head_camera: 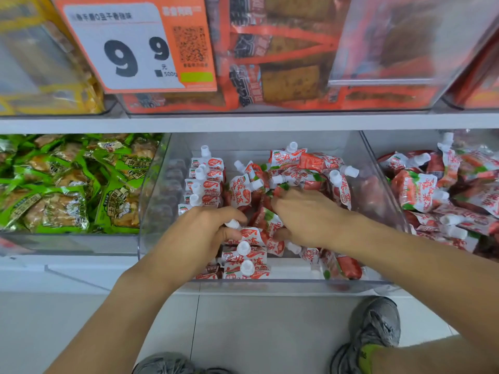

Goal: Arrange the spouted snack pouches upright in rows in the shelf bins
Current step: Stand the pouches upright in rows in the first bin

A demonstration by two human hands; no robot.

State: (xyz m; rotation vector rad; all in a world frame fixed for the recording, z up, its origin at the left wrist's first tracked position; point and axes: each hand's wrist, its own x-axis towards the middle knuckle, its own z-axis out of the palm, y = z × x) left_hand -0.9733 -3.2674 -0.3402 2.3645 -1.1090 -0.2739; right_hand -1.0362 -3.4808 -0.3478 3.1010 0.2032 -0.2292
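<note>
Head | left hand (208,228) grips spouted pouch (249,234) | right hand (305,217) fingers curled into loose pouches (310,168) behind

White shelf (81,268) carries clear bins (151,201) (pouches (208,182) inside, some upright).

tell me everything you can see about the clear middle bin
The clear middle bin looks like transparent plastic, with tall side walls and a low front lip, sitting on the white shelf. Red-and-white spouted pouches stand in a row along its left side; others lie jumbled to the right. Both hands reach inside.
</note>
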